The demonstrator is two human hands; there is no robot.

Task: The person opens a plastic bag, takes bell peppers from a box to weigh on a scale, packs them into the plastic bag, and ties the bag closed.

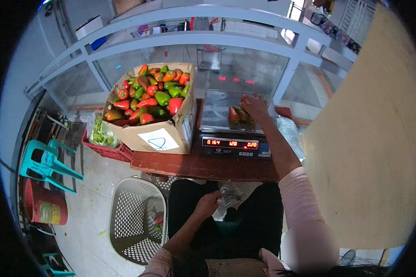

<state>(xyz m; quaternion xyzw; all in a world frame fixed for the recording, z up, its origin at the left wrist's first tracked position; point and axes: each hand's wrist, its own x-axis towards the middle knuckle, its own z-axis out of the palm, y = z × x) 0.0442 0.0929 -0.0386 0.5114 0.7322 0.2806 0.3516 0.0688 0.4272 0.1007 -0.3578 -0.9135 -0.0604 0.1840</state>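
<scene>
- On the pan of the weighing scale (215, 110) in front of you, a few red and dark green peppers (235, 114) lie side by side, with the display lit; they look like one portion, partly made up.
- Your right hand (256, 106) reaches over the pan, its fingers bent at a red pepper (247, 99); you cannot tell from here whether they grip it.
- Your left hand (208, 205) holds a crumpled clear plastic bag (230, 195) above your lap, fingers pinching its edge; no peppers show inside, so bagging seems not yet done.
- Left of the scale on the tabletop (171, 169), the cardboard box (184, 144) is heaped with peppers, so most seem left to handle.
- Below, the pale basket (125, 207) holds something red and green, perhaps one finished bag.
</scene>
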